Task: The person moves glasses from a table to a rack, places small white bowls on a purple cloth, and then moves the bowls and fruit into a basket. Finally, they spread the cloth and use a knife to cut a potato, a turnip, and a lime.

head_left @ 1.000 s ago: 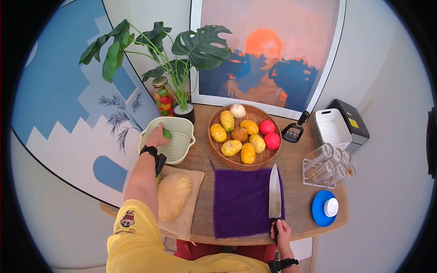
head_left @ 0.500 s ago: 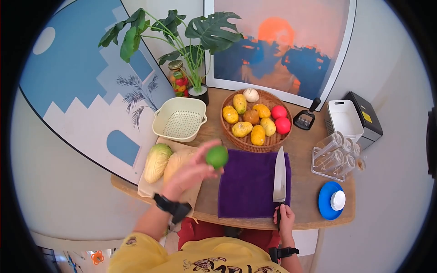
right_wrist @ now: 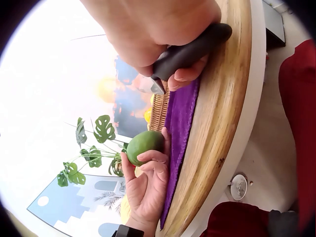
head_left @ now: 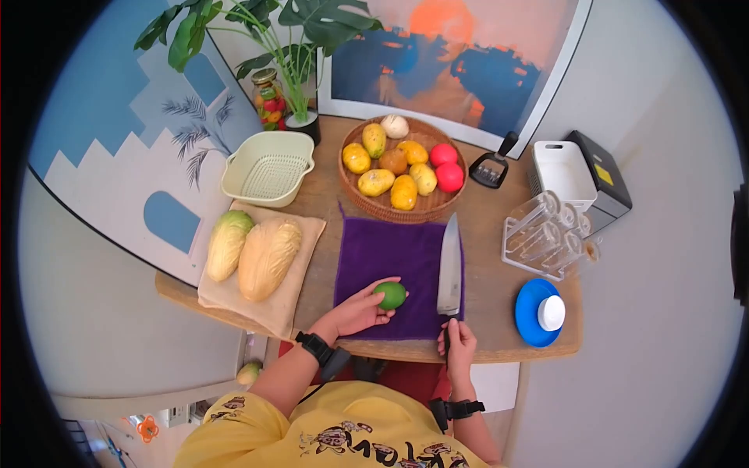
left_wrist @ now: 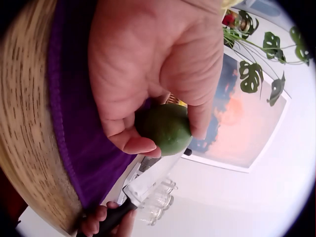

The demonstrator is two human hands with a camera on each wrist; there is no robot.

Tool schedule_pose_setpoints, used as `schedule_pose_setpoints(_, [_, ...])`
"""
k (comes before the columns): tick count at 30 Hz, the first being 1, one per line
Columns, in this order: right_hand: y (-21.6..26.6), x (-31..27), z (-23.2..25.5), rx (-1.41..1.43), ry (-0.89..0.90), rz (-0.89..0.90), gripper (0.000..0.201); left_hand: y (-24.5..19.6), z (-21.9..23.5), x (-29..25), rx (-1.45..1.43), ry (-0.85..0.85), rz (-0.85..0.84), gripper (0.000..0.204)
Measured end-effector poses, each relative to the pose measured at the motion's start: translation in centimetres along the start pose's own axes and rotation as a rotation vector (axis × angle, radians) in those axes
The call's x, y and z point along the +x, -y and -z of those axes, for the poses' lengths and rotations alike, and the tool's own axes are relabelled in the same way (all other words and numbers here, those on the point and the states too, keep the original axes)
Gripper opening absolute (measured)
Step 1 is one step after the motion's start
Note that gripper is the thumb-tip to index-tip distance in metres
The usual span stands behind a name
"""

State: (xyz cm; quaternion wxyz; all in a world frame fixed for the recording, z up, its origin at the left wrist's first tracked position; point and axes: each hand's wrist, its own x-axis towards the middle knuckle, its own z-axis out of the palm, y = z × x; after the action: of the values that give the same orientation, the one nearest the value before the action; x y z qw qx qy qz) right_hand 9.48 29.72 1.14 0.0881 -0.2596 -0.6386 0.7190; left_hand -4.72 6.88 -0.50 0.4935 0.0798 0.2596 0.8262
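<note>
My left hand (head_left: 359, 312) grips a green round fruit (head_left: 390, 295) over the front half of the purple cloth (head_left: 374, 249). In the left wrist view, thumb and fingers curl round the sides of the fruit (left_wrist: 165, 129). My right hand (head_left: 460, 347) holds a large knife by its black handle at the cloth's front right corner, and the blade (head_left: 450, 265) points to the back of the table. The right wrist view has the black handle (right_wrist: 190, 53) within the curled fingers of my right hand (right_wrist: 163, 29).
A wicker basket (head_left: 382, 209) of fruit stands behind the cloth. To the left are two cabbages (head_left: 269, 257) on a beige cloth and a pale green colander (head_left: 269, 195). Glass tubes in a rack (head_left: 538, 269) and a blue plate (head_left: 530, 331) are at the right.
My left hand has brought the green fruit from the colander, past the cabbages, to above the purple cloth. The knife remains in my right hand. The head view has shifted.
</note>
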Motion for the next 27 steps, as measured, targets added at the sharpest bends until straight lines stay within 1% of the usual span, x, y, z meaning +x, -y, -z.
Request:
schedule_pose_setpoints(1, [-0.1,-0.3,0.1,-0.036,-0.032,0.025,0.029,0.1,0.1,-0.2,-0.027,0.025,-0.011,0.062])
schedule_pose_setpoints(2, [-0.1,-0.6,0.2,-0.069,-0.052,0.037,0.029,0.0,0.2,-0.4,0.003,0.013,0.003,0.073])
schedule_pose_setpoints(3, [0.1,-1.1,0.3,-0.117,-0.056,0.069,0.026,-0.1,0.1,-0.4,0.001,-0.006,0.011,0.073])
schedule_pose_setpoints(5, [1.1,-2.2,0.1,-0.233,-0.074,0.110,0.025,-0.2,0.0,-0.3,0.053,0.013,0.015,0.073])
schedule_pose_setpoints(6, [1.4,-2.7,-0.1,-0.231,-0.076,0.102,0.025,-0.1,0.3,-0.1,0.030,0.025,0.023,0.073])
schedule_pose_setpoints(8, [2.2,-3.5,-0.4,-0.648,-0.149,0.396,0.024,0.1,0.7,0.0,0.027,0.019,0.032,0.072])
schedule_pose_setpoints(9, [2.6,-3.8,-0.7,-0.650,-0.156,0.391,0.024,0.2,0.8,0.0,0.029,0.015,0.032,0.071])
schedule_pose_setpoints(11, [3.1,-4.3,-1.4,-0.748,-0.184,0.480,0.024,0.3,0.7,0.0,0.041,0.006,0.025,0.070])
schedule_pose_setpoints(13, [3.1,-4.4,-1.9,-0.755,-0.191,0.461,0.024,0.3,0.5,-0.1,0.055,-0.010,0.010,0.069])
schedule_pose_setpoints(15, [3.0,-4.7,-2.4,-0.762,-0.189,0.442,0.024,0.5,0.4,-0.3,0.045,-0.039,-0.002,0.063])
schedule_pose_setpoints(17, [3.1,-5.0,-2.7,-0.807,-0.128,0.488,0.025,0.6,0.5,-0.4,0.054,-0.041,-0.011,0.062])
schedule_pose_setpoints(21, [3.2,-6.3,-3.8,-0.835,-0.080,0.465,0.025,0.7,0.1,-0.5,0.052,-0.051,-0.055,0.061])
schedule_pose_setpoints(23, [3.8,-7.1,-4.2,-0.808,-0.009,0.445,0.024,0.7,0.2,-0.5,0.063,-0.048,-0.049,0.061])
schedule_pose_setpoints(27, [3.8,-6.8,-3.8,-0.719,-0.028,0.428,0.024,0.6,0.3,-0.4,0.080,-0.019,-0.057,0.062])
